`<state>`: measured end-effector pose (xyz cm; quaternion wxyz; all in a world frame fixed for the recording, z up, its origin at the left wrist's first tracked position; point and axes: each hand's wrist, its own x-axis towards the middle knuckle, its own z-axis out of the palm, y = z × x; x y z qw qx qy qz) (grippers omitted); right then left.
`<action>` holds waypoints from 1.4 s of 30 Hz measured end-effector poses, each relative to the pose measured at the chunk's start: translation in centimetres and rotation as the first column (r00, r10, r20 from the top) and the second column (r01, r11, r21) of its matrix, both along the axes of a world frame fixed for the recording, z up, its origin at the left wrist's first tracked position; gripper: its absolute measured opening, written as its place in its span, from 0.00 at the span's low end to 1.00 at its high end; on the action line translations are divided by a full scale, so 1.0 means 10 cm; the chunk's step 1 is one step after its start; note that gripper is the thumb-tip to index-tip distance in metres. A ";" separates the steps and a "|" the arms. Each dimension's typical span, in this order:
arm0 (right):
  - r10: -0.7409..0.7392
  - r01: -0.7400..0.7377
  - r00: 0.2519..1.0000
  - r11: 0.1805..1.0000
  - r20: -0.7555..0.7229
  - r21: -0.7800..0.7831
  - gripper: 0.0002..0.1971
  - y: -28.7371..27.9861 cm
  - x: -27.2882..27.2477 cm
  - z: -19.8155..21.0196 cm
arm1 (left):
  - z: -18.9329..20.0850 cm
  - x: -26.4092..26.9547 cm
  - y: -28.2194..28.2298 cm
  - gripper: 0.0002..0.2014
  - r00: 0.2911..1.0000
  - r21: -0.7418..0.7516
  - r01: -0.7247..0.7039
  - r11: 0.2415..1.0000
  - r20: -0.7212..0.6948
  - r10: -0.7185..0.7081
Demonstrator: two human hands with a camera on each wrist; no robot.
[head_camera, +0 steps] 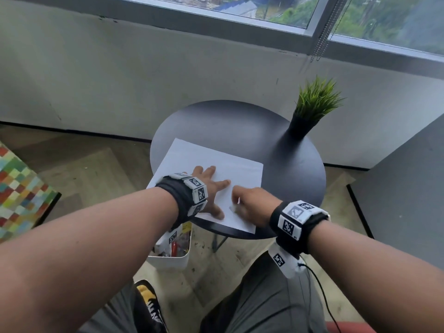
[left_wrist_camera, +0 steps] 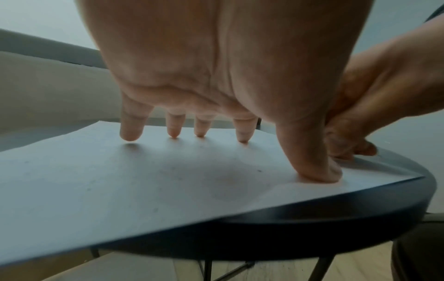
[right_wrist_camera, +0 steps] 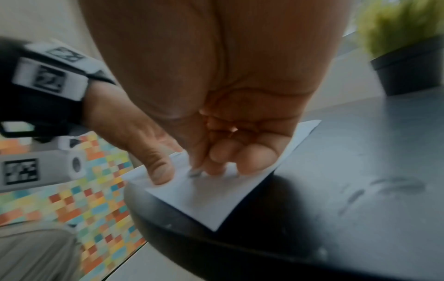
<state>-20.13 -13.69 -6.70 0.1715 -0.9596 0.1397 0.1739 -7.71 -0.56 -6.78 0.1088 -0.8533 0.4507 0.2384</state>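
Observation:
A white sheet of paper lies on a round black table, its left corner hanging past the rim. My left hand rests on the sheet's near left part, with fingers spread and straight. In the left wrist view the left hand's fingertips and thumb press the paper. My right hand sits just right of it with curled fingers. In the right wrist view the right hand pinches a small grey thing against the paper; blur hides what it is.
A potted green plant stands at the table's far right. Under the near left rim sits a white bin of small items. A chequered multicoloured block is on the left, a grey cabinet on the right, and a wall with a window behind.

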 end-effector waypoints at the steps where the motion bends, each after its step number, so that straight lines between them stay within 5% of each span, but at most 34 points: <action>1: 0.089 -0.089 0.996 0.996 -0.028 0.016 0.08 0.04 -0.01 0.02 | -0.01 0.00 0.01 0.53 0.999 0.009 -0.015 1.000 -0.029 0.016; 6: -0.177 0.183 0.982 0.977 0.065 -0.110 0.09 -0.25 0.15 0.07 | -0.02 0.02 0.00 0.55 0.998 0.022 -0.023 1.000 -0.061 0.024; 11: 0.128 -0.128 0.992 0.992 -0.002 -0.006 0.05 0.24 0.00 0.02 | -0.07 0.05 -0.02 0.57 0.998 0.033 -0.013 0.999 -0.062 0.015; 17: -0.215 0.216 0.976 0.970 0.023 -0.108 0.11 -0.16 0.30 0.01 | -0.06 0.01 -0.03 0.57 0.998 0.041 -0.023 0.999 -0.050 0.025; 22: -0.006 0.006 1.000 0.999 -0.008 -0.046 0.18 0.18 0.18 -0.07 | -0.07 0.03 0.01 0.58 0.997 0.010 -0.034 0.999 -0.073 0.035; 29: -0.408 0.411 0.912 0.900 0.055 -0.145 0.06 -0.68 -0.05 0.03 | 0.09 -0.19 0.15 0.45 0.995 -0.025 -0.076 0.997 -0.059 0.075; 33: -0.473 0.485 0.875 0.848 0.106 -0.215 0.10 -0.79 -0.25 0.08 | 0.12 0.01 0.57 0.35 0.988 -0.128 -0.151 0.980 -0.005 0.152; 35: -0.526 0.523 0.820 0.849 0.228 0.077 0.12 -0.58 -0.29 0.16 | 0.05 0.08 0.78 0.36 0.978 -0.111 -0.206 0.972 0.019 0.209; 36: -0.590 0.485 0.776 0.784 0.222 0.388 0.11 -0.39 -0.29 0.20 | 0.00 0.07 0.85 0.37 0.973 -0.096 -0.227 0.969 0.007 0.229; 38: -0.587 0.322 0.809 0.395 -0.033 0.860 0.13 0.09 -0.31 0.21 | -0.08 0.02 0.91 0.39 0.971 -0.097 -0.239 0.966 -0.020 0.239; 39: -0.487 0.303 0.861 0.251 -0.151 0.919 0.16 0.28 -0.31 0.16 | -0.10 -0.02 0.92 0.39 0.972 -0.109 -0.236 0.966 -0.017 0.235; 42: -0.411 0.405 0.847 0.091 -0.337 0.910 0.24 0.35 -0.31 0.02 | -0.15 -0.11 0.92 0.43 0.975 -0.122 -0.222 0.967 0.004 0.224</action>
